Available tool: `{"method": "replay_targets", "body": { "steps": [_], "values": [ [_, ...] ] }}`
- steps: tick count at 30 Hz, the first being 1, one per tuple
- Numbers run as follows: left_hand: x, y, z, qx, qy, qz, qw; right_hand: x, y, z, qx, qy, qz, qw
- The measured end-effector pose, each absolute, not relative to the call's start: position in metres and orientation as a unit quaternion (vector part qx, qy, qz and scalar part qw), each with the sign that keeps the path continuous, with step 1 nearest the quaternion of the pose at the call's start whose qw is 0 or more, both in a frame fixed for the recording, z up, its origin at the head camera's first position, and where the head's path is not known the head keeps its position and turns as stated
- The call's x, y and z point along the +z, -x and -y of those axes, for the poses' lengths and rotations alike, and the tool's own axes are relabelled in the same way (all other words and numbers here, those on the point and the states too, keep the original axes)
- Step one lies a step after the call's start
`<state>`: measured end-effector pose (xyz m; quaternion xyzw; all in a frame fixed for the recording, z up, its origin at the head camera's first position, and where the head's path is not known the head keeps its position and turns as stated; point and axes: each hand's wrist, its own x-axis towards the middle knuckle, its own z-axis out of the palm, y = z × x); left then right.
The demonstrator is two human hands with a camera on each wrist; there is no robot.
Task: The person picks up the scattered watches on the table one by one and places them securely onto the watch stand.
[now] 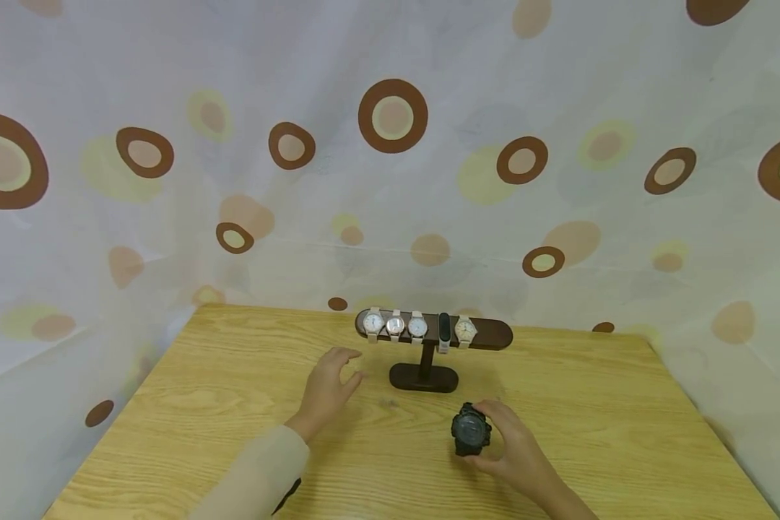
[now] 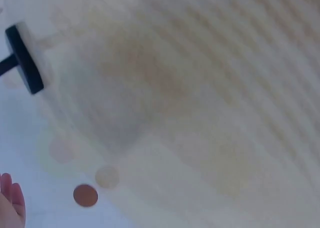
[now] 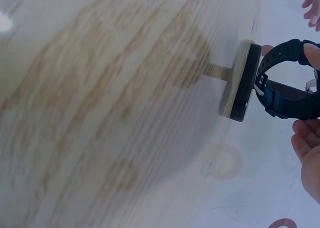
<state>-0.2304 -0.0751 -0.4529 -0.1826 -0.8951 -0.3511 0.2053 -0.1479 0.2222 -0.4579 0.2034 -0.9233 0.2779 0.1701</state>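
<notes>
A chunky black wristwatch [image 1: 471, 430] is pinched between the thumb and fingers of my right hand [image 1: 513, 451], above the front of the table. In the right wrist view its strap [image 3: 290, 106] forms a closed loop. Left of the dark watch stand [image 1: 494, 334], my left hand [image 1: 328, 386] is held out with fingers and thumb apart and nothing between them. Along the stand's bar sit white-strapped watches [image 1: 418, 327] and a fitness band [image 1: 444, 328] with a black face. Only part of my left hand [image 2: 10, 203] shows in the left wrist view.
The stand's oval base [image 1: 424, 378] rests on a wood-grain table [image 1: 221, 404]. Behind and beside the table hangs a pale cloth [image 1: 338, 195] with brown, yellow and peach spots. A dark strip [image 1: 287, 497] shows beside the left sleeve.
</notes>
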Motion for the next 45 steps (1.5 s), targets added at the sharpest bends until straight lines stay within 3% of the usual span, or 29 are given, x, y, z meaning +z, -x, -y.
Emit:
{"method": "replay_targets", "body": {
  "steps": [6,12,26,37,45],
  "values": [
    [-0.44,0.247,0.086,-0.304,0.189,0.89,0.281,-0.458,0.148,-0.225,0.273,-0.197,0.927,0.169],
    [-0.43,0.257,0.085,-0.276,0.201,0.886,0.313,-0.454,0.15,-0.227,0.271,-0.197,0.926,0.177],
    [-0.416,0.269,0.08,-0.254,0.24,0.882,0.316,-0.45,0.148,-0.232,0.27,-0.18,0.931,0.17],
    [-0.412,0.268,0.079,-0.243,0.237,0.887,0.312,-0.441,0.16,-0.247,0.234,-0.198,0.915,0.261],
    [-0.411,0.267,0.08,-0.248,0.239,0.888,0.305,-0.431,0.172,-0.264,0.251,-0.17,0.913,0.273]
  ]
}}
